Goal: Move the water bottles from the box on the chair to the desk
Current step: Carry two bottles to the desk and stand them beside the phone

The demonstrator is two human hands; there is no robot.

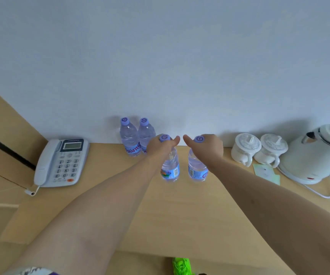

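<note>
Two clear water bottles with purple caps and blue labels stand upright at the back of the wooden desk (160,211) against the wall, one bottle (128,135) left of the other (147,133). My left hand (160,148) grips the neck of a third bottle (171,169), and my right hand (207,148) grips the neck of a fourth bottle (195,169). Both held bottles are upright, side by side, in front of the standing pair and at or just above the desk top. The box and chair are out of view.
A white desk phone (61,161) lies at the left. Two white lidded cups (245,147) (271,150) and a white kettle (316,153) with its cord stand at the right, with a pale green card (267,173) in front of them. A green object (182,265) shows below the desk's front edge.
</note>
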